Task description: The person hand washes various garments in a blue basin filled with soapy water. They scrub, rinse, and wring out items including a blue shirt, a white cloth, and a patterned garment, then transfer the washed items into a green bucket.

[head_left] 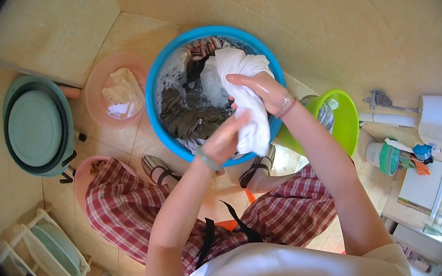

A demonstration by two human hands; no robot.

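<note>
A wet white cloth [249, 100] is bunched between my two hands above the right side of a large blue tub [159, 125]. My right hand [265, 88] grips it from the right, thumb lying across the top. From below, my left hand [227, 136] holds its near part, some fingers hidden by the cloth. One end of the cloth hangs over the tub's near rim, and the far end spreads toward the water. Inside the tub, a dark olive garment [189, 111] and other dark and patterned clothes lie in sudsy water.
Left of the tub stands a pink basin [93, 90] with a pale cloth in it. A bright green bucket [348, 121] holding grey fabric is on the right. Collapsible teal basins [35, 129] lean at the far left; a white rack [52, 255] stands lower left.
</note>
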